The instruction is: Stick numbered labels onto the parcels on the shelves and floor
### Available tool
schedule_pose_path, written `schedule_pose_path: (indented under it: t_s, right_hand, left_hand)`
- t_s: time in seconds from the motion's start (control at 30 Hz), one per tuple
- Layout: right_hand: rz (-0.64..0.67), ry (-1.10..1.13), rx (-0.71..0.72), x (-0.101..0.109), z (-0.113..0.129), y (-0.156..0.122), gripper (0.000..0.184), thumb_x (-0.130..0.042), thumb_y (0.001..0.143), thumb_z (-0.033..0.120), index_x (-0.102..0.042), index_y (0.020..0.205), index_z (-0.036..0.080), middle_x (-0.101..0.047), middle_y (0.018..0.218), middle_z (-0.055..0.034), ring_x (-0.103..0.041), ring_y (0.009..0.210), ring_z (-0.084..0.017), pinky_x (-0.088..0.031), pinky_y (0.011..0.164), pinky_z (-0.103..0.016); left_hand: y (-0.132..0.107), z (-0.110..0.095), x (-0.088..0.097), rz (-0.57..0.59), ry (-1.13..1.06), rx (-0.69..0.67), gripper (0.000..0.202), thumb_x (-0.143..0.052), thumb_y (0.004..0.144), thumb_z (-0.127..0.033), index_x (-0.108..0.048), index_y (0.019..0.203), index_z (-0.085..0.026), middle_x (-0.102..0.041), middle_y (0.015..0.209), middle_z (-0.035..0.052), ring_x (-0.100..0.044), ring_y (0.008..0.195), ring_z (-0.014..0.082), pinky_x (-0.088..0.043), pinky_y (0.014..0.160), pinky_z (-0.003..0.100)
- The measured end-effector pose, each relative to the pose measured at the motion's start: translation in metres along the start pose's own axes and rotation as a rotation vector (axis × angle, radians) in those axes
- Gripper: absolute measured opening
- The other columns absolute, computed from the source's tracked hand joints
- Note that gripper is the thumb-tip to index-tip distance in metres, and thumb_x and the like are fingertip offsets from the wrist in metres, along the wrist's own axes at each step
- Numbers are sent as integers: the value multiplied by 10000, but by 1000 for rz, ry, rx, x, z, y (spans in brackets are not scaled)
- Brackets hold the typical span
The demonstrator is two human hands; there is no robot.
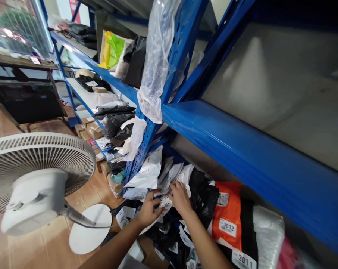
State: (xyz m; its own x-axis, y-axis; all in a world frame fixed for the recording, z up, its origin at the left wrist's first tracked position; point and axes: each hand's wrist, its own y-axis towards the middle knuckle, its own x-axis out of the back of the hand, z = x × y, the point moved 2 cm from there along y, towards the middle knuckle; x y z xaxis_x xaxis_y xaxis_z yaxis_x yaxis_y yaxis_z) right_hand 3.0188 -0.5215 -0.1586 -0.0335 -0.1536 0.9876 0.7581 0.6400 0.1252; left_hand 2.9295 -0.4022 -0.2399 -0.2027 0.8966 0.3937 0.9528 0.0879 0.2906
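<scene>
Both of my hands reach into a row of parcels on the low shelf of a blue rack (236, 138). My left hand (149, 208) pinches the edge of a white mailer bag with a printed label (165, 203). My right hand (179, 196) rests on the same white parcel from above, its fingers curled on the top edge. White and grey mailers (146, 175) stand to the left of my hands. Black bags (204, 200) and an orange parcel labelled 3012 (227, 215) stand to the right, then a black one labelled 3011 (243, 259).
A white standing fan (34, 179) with a round base (89, 228) stands on the wooden floor at left, close to my left arm. Upper shelves hold black, white and yellow-green bags (115, 52). A clear plastic bag (155, 63) hangs on the rack upright. Cardboard boxes (92, 130) sit farther back.
</scene>
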Motion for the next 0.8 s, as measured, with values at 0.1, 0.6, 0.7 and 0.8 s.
schedule_pose_path:
  t_s: [0.1,0.6,0.7,0.8]
  right_hand:
    - [61,40,120,5,1,5,220,-563,719,40,-664,861,172,-575,1110,-121,-510,1069,-263,-443,934,-382]
    - [157,-8,75,2,-7,5,288,-547,795,127,-603,1064,211,-611,1025,-68,-595,943,-214,-472,806,-295]
    - [171,-3,65,1,-8,5,263,-564,776,123,-610,1019,214,-607,1068,-61,-593,972,-214,-464,825,-291]
    - [167,3,49,0,-8,6,223,-542,793,130,-614,989,207,-609,1071,-57,-589,985,-211,-454,829,-288]
  left_hand:
    - [-2,-6,-3,-13,-2,1,183,-582,778,-333,-669,844,-187,-487,1222,144,-436,1167,308,-372,1005,474]
    - [11,19,-25,-249,-767,518,458,-649,604,-581,-602,781,-161,-648,713,33,-594,706,201,-473,715,338]
    - [20,24,-31,-222,-811,609,508,-667,523,-645,-614,662,-159,-607,559,12,-567,576,180,-454,600,314]
    - [28,27,-32,-232,-819,676,444,-707,493,-602,-583,534,-177,-562,473,-11,-532,517,163,-426,561,300]
